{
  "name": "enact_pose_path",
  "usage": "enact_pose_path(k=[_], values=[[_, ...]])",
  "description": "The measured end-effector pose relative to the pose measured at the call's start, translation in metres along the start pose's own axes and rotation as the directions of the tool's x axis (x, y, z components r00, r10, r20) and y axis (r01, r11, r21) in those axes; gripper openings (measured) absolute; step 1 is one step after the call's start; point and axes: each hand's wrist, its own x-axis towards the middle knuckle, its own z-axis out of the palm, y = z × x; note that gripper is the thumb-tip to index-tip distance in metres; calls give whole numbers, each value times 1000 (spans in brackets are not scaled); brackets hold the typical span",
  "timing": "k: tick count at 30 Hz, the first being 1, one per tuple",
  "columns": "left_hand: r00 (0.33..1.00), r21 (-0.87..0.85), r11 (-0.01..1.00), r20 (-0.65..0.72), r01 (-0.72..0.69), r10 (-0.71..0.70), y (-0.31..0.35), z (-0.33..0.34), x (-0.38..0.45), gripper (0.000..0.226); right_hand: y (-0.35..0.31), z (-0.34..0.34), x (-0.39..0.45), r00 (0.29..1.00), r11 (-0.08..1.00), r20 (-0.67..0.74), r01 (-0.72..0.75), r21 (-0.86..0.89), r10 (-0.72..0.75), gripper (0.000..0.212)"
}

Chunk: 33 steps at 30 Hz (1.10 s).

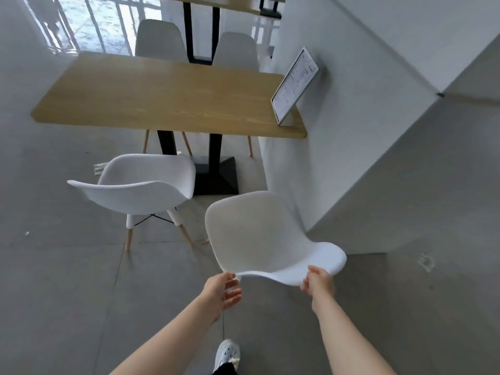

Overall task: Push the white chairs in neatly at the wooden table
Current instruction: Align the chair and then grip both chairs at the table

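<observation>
The task looks barely begun on the near side of the table [167, 96]; two white chairs stand well out from it, while the two far chairs [159, 39] sit close against the opposite edge and seem already in place. The near chair [259, 236] is closest to the person, turned askew with its seat toward the table and its back rim toward the camera, beside the grey wall [378, 131]; both hands meet that rim. The left hand [223, 292] is open and loose, fingers spread, touching the rim's left end rather than gripping it; the right hand [319, 282] curls over the rim further right, apparently pinching the edge, though how firmly cannot be told. The armchair [140, 185] stands to the left, angled and apart from the table, untouched; it remains to be done after this one. So, by judgement, both near chairs still need straightening and sliding under. The top is pale wood on a black base [216, 174], bare except for a menu stand [295, 85] leaning at the wall end; the floor [67, 280] is grey tile, smooth, so legs should slide; a bright window [89, 20] and another table lie beyond; a white shoe [227, 353] shows below.
</observation>
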Motion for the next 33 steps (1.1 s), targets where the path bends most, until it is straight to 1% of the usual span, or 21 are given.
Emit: enact_pose_path(k=[4, 5, 7, 9, 10, 11, 12, 13, 14, 15, 16, 17, 18, 20, 22, 23, 25, 28, 30, 33], values=[[998, -47, 997, -28, 54, -56, -33, 25, 6, 11, 7, -28, 32, 1000, 1000, -27, -11, 26, 11, 43], [997, -41, 997, -37, 60, -61, -37, 32, 10, 14, 3, -30, 40, 999, 1000, -36, -8, 12, 9, 47], [996, -33, 997, -58, 63, -65, -39, 48, 21, 17, -2, -34, 57, 994, 995, -105, 5, -98, -15, 54], [995, -53, 996, -69, 71, -74, -39, 68, 32, 17, -4, -41, 79, 979, 973, -197, 14, -229, -61, 50], [994, -79, 994, -79, 73, -79, -41, 78, 38, 21, -7, -46, 89, 973, 966, -220, 17, -258, -76, 43], [993, -120, 990, -90, 68, -79, -42, 88, 45, 28, -8, -51, 104, 976, 966, -208, 13, -258, -68, 35], [991, -178, 982, -112, 57, -78, -45, 97, 53, 35, -10, -57, 120, 985, 973, -167, -6, -230, -33, 29], [987, -255, 966, -139, 44, -82, -49, 105, 60, 41, -14, -61, 131, 993, 983, -114, -54, -174, 35, 27], [983, -334, 942, -162, 28, -87, -53, 112, 67, 46, -15, -63, 144, 995, 991, -46, -97, -93, 93, 26], [981, -410, 912, -171, 12, -90, -58, 120, 75, 50, -17, -64, 154, 988, 989, 52, -144, 10, 144, 28], [984, -477, 879, -152, 8, -91, -62, 129, 80, 51, -18, -65, 160, 968, 970, 159, -214, 111, 196, 30], [990, -530, 848, -112, 15, -87, -65, 140, 82, 50, -21, -65, 162, 932, 938, 264, -299, 177, 247, 28], [994, -568, 822, -70, 28, -82, -68, 151, 83, 47, -23, -65, 164, 893, 906, 343, -373, 199, 293, 21], [997, -602, 797, -19, 52, -79, -71, 170, 83, 37, -31, -62, 164, 822, 874, 441, -462, 148, 360, 9], [995, -599, 799, -31, 55, -91, -63, 181, 84, 30, -42, -58, 167, 788, 868, 477, -487, 95, 389, 10], [995, -591, 805, -40, 51, -93, -55, 184, 84, 26, -48, -55, 170, 784, 873, 486, -480, 83, 385, 13], [996, -571, 820, -47, 35, -76, -37, 184, 83, 18, -62, -48, 171, 791, 881, 498, -461, 102, 356, 20], [998, -552, 833, -54, -9, -26, -9, 174, 83, 16, -79, -30, 164, 816, 887, 490, -432, 164, 307, 32], [998, -529, 847, -59, -52, 24, 13, 166, 88, 16, -92, -17, 157, 815, 888, 507, -421, 185, 281, 27], [995, -491, 866, -61, -99, 79, 46, 156, 95, 14, -107, 3, 152, 808, 872, 516, -441, 211, 284, 16]])
